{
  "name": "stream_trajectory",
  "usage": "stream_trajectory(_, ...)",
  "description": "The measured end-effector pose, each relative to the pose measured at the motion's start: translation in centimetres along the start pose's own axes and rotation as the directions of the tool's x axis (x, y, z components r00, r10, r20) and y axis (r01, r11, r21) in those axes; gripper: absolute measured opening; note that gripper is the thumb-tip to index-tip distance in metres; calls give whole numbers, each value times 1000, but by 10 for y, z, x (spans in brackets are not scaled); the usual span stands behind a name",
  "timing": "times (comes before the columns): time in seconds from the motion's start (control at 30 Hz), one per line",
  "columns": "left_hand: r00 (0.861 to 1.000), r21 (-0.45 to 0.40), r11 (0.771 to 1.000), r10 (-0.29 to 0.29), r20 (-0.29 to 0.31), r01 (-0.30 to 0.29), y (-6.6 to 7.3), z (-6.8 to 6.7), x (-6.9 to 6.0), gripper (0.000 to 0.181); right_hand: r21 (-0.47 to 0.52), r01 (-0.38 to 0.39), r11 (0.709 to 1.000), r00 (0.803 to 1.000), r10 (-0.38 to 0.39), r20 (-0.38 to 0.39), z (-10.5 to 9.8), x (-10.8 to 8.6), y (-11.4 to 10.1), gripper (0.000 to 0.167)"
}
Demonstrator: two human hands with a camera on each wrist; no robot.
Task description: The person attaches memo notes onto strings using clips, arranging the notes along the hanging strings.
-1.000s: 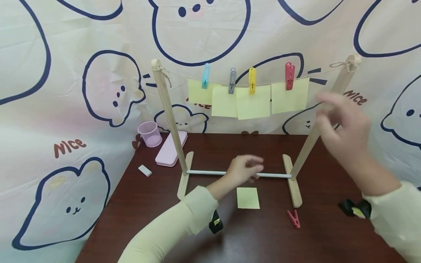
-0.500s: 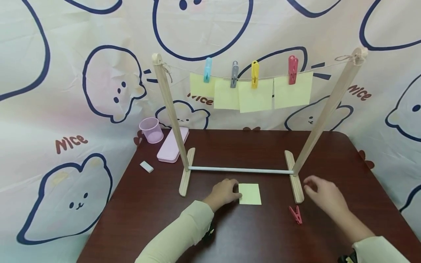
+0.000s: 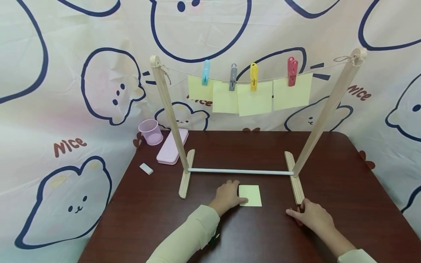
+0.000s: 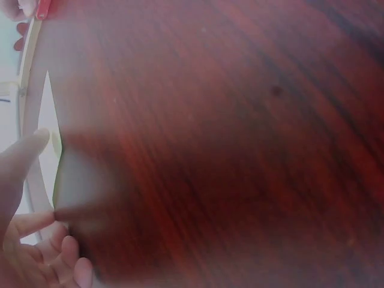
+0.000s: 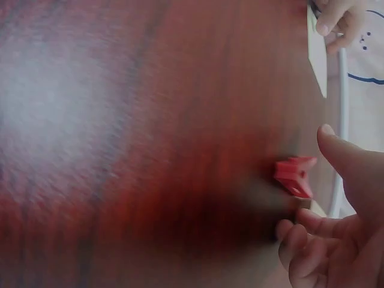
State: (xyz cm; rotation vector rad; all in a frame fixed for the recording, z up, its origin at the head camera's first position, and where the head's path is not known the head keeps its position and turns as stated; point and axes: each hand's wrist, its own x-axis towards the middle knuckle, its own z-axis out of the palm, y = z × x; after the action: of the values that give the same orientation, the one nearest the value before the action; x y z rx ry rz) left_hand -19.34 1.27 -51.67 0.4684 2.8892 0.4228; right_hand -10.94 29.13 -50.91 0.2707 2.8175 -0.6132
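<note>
A pale yellow sticky note point(image 3: 252, 196) lies on the table in front of the wooden rack. My left hand point(image 3: 227, 197) is at its left edge; in the left wrist view the thumb point(image 4: 37, 144) lies over the note and a fingertip meets its near corner. By the foot of the rack's right post, a red clothespin point(image 5: 294, 174) rests on the table. Around it my right hand point(image 3: 314, 217) spreads thumb and fingers, and the right wrist view shows a gap between thumb and clothespin. In the head view that hand partly hides the clothespin.
Several yellow notes point(image 3: 254, 98) hang from a string between the rack posts point(image 3: 315, 128), held by blue, grey, yellow and red clothespins point(image 3: 292, 71). A white bar point(image 3: 240, 171) joins the feet. A pink cup point(image 3: 151, 133), pink case point(image 3: 172, 148) and white eraser point(image 3: 146, 168) are left.
My left hand has come down from above the bar to the note's left edge. My right hand has dropped from beside the right post to the red clothespin on the table.
</note>
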Motion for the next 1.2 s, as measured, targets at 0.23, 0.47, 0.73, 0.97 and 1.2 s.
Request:
stream_trajectory(0.23,998,-129,990,42,-54,-49,2,3,0,46,-22,51,998,997,-52,-56,4,-2,4,44)
stream_trajectory(0.47,995,-432,897,63,-75,-89,10,7,-3,45,6,175,984,983,-175,-62,0,-2,5,28)
stream_trajectory(0.73,997,-683,730,-24,-72,-32,18,-3,5,43,84,413,907,897,-389,-208,-38,-8,-4,27)
stream_trajectory(0.97,998,-825,562,27,-55,-61,48,-58,16,14,87,544,834,789,-474,-392,-114,-17,-29,24)
stream_trajectory(1.2,988,-956,291,156,1,-46,98,-117,9,17,217,611,761,696,-386,-605,-197,-29,-72,19)
